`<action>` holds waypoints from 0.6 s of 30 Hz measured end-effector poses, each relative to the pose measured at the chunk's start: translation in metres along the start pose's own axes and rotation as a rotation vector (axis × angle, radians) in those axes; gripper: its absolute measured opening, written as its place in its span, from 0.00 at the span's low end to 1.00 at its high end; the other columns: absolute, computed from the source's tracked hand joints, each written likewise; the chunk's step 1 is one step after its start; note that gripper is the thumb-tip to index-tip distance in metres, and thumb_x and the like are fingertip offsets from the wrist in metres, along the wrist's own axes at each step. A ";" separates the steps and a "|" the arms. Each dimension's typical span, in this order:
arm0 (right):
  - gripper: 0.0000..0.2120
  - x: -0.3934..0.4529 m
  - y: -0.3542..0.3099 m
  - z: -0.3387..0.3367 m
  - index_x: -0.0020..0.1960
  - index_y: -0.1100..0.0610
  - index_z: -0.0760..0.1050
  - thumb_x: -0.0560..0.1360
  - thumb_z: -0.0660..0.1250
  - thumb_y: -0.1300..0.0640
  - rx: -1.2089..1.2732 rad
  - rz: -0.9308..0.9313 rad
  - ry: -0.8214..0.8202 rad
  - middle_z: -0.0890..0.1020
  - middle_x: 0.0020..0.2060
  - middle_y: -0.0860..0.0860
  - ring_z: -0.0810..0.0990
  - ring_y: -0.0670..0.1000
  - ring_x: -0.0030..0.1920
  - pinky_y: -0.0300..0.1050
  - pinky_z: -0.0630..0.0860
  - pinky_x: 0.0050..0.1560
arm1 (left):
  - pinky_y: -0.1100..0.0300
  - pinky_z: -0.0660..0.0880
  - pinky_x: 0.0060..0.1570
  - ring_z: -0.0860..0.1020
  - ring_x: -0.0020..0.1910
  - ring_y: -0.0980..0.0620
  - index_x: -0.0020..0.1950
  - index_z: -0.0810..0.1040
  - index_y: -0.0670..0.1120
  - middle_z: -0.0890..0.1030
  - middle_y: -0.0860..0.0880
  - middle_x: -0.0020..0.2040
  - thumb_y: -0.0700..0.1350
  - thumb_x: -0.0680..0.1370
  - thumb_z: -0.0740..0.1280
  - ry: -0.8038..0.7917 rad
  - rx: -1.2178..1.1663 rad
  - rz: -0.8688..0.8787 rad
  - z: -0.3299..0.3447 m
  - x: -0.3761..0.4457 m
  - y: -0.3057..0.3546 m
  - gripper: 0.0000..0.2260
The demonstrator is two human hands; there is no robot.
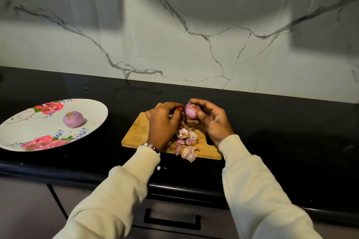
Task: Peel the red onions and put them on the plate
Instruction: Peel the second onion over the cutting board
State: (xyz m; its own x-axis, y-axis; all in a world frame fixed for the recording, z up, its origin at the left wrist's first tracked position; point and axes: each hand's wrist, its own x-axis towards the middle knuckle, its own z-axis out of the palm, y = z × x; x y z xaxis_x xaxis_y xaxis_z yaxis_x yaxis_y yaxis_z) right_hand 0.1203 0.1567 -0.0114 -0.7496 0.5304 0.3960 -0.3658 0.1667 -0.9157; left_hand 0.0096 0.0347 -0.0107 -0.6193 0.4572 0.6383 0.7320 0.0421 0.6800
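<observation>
My right hand [212, 120] grips a red onion [190, 110] above the far end of the wooden cutting board [138, 132]. Its skin is largely off and the flesh shows pink. My left hand [163, 120] is curled just left of the onion, fingertips close to it; whether it pinches a bit of skin is hidden. A peeled purple onion [73, 119] lies on the floral plate [27, 132] at the left. Loose onion skins [186, 141] are piled on the board below my hands.
The black counter [291, 132] runs across the view, with a marble backsplash [194, 35] behind it. A drawer with a dark handle [172, 219] sits below the counter edge. A small white fleck [158, 168] lies near the front edge.
</observation>
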 end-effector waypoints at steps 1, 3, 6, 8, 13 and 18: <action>0.15 0.000 0.000 0.000 0.61 0.56 0.79 0.80 0.62 0.69 -0.005 -0.001 -0.003 0.81 0.61 0.56 0.80 0.57 0.63 0.56 0.77 0.63 | 0.39 0.76 0.48 0.80 0.48 0.52 0.51 0.84 0.53 0.79 0.63 0.41 0.54 0.75 0.61 -0.006 -0.003 0.008 0.000 0.000 0.000 0.14; 0.16 0.000 -0.002 0.000 0.61 0.56 0.78 0.79 0.62 0.70 -0.031 -0.006 -0.010 0.81 0.61 0.57 0.80 0.55 0.64 0.54 0.77 0.63 | 0.38 0.76 0.46 0.80 0.48 0.52 0.51 0.85 0.54 0.84 0.57 0.43 0.57 0.74 0.61 -0.010 0.008 0.036 0.001 0.000 -0.001 0.15; 0.17 -0.001 -0.003 0.000 0.61 0.55 0.79 0.79 0.62 0.71 -0.099 -0.007 -0.024 0.82 0.61 0.55 0.80 0.53 0.63 0.51 0.77 0.64 | 0.39 0.75 0.48 0.79 0.46 0.53 0.49 0.86 0.54 0.85 0.54 0.43 0.58 0.73 0.62 -0.017 0.080 0.062 0.001 0.001 -0.004 0.15; 0.17 -0.001 -0.004 0.000 0.62 0.56 0.79 0.79 0.63 0.71 -0.148 0.002 -0.026 0.82 0.61 0.54 0.79 0.52 0.63 0.50 0.77 0.64 | 0.40 0.74 0.50 0.79 0.45 0.52 0.49 0.86 0.53 0.85 0.54 0.42 0.57 0.73 0.63 -0.028 0.120 0.069 0.000 0.001 -0.004 0.15; 0.17 -0.002 -0.006 0.000 0.62 0.56 0.79 0.78 0.63 0.72 -0.199 0.016 -0.039 0.82 0.60 0.53 0.79 0.50 0.63 0.49 0.77 0.64 | 0.54 0.61 0.54 0.79 0.45 0.50 0.49 0.86 0.51 0.85 0.53 0.42 0.53 0.75 0.67 -0.019 0.251 0.138 -0.002 -0.001 -0.003 0.10; 0.17 -0.003 -0.006 0.001 0.62 0.56 0.79 0.78 0.63 0.71 -0.178 0.003 -0.043 0.82 0.60 0.53 0.80 0.50 0.62 0.49 0.78 0.63 | 0.57 0.53 0.47 0.77 0.43 0.50 0.43 0.82 0.48 0.82 0.53 0.39 0.48 0.75 0.71 -0.008 0.363 0.170 -0.001 -0.002 -0.003 0.04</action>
State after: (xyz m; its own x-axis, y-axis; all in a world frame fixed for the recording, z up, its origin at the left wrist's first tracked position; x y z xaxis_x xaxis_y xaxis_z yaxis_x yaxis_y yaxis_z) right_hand 0.1242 0.1534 -0.0067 -0.7750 0.4957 0.3920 -0.2628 0.3114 -0.9132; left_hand 0.0084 0.0326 -0.0133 -0.4798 0.4913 0.7269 0.8774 0.2763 0.3923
